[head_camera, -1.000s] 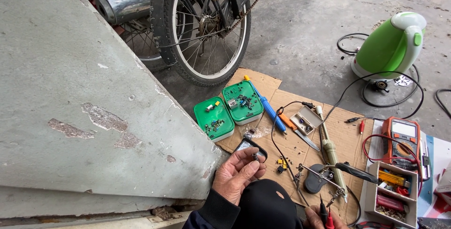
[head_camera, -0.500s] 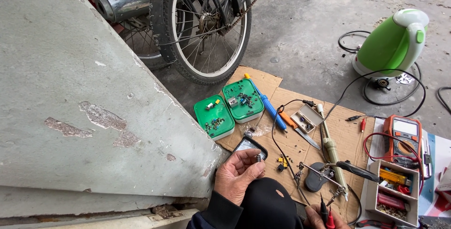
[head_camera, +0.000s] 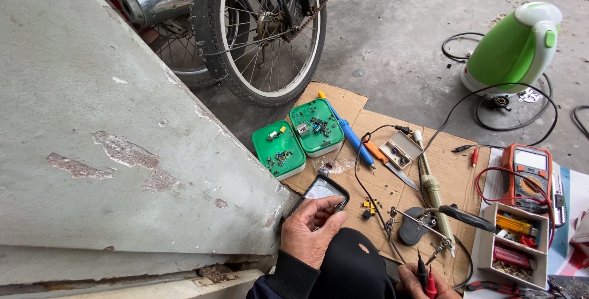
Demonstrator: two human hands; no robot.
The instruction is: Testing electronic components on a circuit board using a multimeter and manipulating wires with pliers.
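The left hand (head_camera: pixel 314 233) curls its fingers around a small black device (head_camera: pixel 321 190) at the cardboard sheet's (head_camera: pixel 457 170) near edge, beside the grey slab (head_camera: pixel 110 133). The right hand (head_camera: pixel 422 282), low and partly cut off, pinches red and black probes (head_camera: pixel 426 274). Two green lids (head_camera: pixel 299 138), a blue screwdriver (head_camera: pixel 353 136), a soldering iron (head_camera: pixel 432 185) and an orange multimeter (head_camera: pixel 527 173) crowd the sheet beyond.

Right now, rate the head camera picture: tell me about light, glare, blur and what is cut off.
Head view: soft, even daylight with weak shadows; mild glare on the chrome pipe and kettle; sharp throughout, no motion blur; the left hand shows whole on the small meter, the right hand is cropped by the bottom edge.
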